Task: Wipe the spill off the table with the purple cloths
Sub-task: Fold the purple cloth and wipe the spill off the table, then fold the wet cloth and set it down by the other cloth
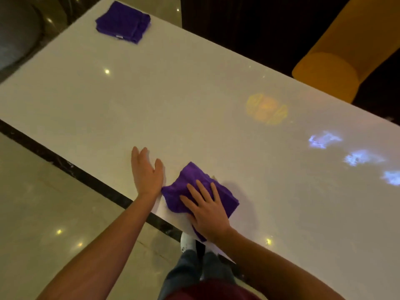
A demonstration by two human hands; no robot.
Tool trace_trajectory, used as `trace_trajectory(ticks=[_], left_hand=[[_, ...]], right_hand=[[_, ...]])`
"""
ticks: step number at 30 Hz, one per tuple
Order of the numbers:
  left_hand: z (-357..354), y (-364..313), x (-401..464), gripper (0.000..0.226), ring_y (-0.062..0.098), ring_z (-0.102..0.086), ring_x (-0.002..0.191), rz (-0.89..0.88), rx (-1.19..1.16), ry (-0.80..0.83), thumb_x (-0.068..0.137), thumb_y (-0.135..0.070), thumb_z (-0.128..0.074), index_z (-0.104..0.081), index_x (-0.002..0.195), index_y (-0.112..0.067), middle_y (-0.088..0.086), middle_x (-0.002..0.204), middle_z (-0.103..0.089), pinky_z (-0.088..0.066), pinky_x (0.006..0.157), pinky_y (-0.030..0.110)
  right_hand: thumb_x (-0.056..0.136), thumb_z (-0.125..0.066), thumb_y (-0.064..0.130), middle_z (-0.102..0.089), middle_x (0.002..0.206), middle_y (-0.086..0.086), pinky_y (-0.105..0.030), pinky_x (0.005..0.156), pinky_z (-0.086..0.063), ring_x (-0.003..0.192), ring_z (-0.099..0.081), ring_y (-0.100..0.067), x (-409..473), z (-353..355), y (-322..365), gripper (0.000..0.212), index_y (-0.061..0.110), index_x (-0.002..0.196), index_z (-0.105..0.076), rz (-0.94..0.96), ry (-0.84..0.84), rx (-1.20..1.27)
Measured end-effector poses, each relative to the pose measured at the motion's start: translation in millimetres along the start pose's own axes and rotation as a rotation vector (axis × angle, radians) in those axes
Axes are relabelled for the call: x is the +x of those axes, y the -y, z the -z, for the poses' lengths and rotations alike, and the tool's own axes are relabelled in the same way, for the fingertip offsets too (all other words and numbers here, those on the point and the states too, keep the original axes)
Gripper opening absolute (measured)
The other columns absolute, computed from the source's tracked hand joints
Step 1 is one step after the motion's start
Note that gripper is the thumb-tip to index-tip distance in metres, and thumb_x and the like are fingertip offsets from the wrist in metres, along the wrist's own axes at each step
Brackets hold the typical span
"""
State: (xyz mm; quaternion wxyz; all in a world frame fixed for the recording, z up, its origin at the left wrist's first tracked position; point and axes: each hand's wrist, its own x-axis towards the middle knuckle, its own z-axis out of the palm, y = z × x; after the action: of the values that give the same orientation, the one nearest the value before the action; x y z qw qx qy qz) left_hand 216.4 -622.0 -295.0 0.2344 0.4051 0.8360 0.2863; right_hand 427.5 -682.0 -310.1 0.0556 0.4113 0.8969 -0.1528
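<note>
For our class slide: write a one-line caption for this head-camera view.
Right hand presses a purple cloth on the white table; left hand rests flat beside it.

I am wearing nothing on my forearms: both are showing bare from the bottom edge of the view up to the wrists, with no sleeves, watch or bands on them. My left hand [147, 173] and right hand [207, 210] are bare too, without gloves or rings that I can make out. Below my arms I am wearing dark blue-grey jeans [190, 271], creased at the legs. On one foot I am wearing a white shoe [187, 243] with a few small dark marks on it; the other foot is looking dark and is too dim to tell. At the very bottom, a strip of dark red top [207, 291] is showing.
</note>
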Motion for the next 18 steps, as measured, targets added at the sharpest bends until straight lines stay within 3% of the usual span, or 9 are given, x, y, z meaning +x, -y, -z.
trace_trajectory(ticks=[3,6,9,12,14,18], left_hand=[[11,-18,-12,0.047,0.031,-0.031,0.153,-0.059,0.090,0.042,0.104,-0.020,-0.057,-0.051,0.148,-0.006,0.015,0.166,-0.032,-0.030,0.123,0.043],[18,-39,-26,0.045,0.025,-0.032,0.151,-0.090,-0.012,0.093,0.106,-0.021,-0.055,-0.050,0.149,-0.011,0.009,0.166,-0.029,-0.028,0.120,0.035],[28,-64,-32,0.038,0.022,-0.051,0.134,0.003,-0.198,0.182,0.106,-0.023,-0.055,-0.054,0.143,-0.017,0.005,0.155,-0.044,-0.041,0.110,0.033],[36,-95,-31,0.019,0.021,-0.072,0.106,0.053,-0.285,0.515,0.105,-0.026,-0.058,-0.067,0.119,-0.019,0.004,0.124,-0.072,-0.057,0.100,0.044],[41,-120,-25,0.013,0.013,-0.076,0.087,-0.077,-0.297,0.580,0.104,-0.030,-0.061,-0.072,0.108,-0.022,-0.005,0.101,-0.080,-0.063,0.085,0.037],[63,-164,5,0.026,0.004,-0.071,0.079,-0.204,-0.441,0.654,0.095,-0.052,-0.066,-0.075,0.103,-0.030,-0.013,0.092,-0.079,-0.057,0.068,0.020]], right_hand=[[0.087,-0.082,0.036,-0.052,0.156,-0.005,-0.063,0.115,-0.045,0.148,-0.046,-0.036,-37,23,-17,0.053,0.032,0.137,-0.063,-0.008,0.135,-0.023],[0.096,-0.068,0.027,-0.047,0.148,-0.007,-0.049,0.101,-0.050,0.136,-0.046,-0.035,-45,62,-46,0.040,0.026,0.135,-0.059,-0.162,0.373,0.003],[0.092,-0.069,0.028,-0.066,0.128,-0.003,-0.039,0.091,-0.055,0.114,-0.063,-0.026,-38,118,-89,0.030,0.023,0.121,-0.070,-0.405,0.436,0.295],[0.092,-0.073,0.037,-0.069,0.106,0.003,-0.031,0.078,-0.050,0.093,-0.064,-0.016,-25,170,-113,0.022,0.027,0.112,-0.070,-0.630,0.098,0.684],[0.093,-0.073,0.045,-0.069,0.103,0.008,-0.029,0.072,-0.050,0.089,-0.065,-0.012,-2,198,-110,0.022,0.033,0.109,-0.063,-0.690,-0.168,0.919],[0.095,-0.070,0.052,-0.071,0.113,0.004,-0.047,0.092,-0.062,0.103,-0.071,-0.020,65,229,-79,0.029,0.034,0.115,-0.061,-0.720,-0.544,1.388]])
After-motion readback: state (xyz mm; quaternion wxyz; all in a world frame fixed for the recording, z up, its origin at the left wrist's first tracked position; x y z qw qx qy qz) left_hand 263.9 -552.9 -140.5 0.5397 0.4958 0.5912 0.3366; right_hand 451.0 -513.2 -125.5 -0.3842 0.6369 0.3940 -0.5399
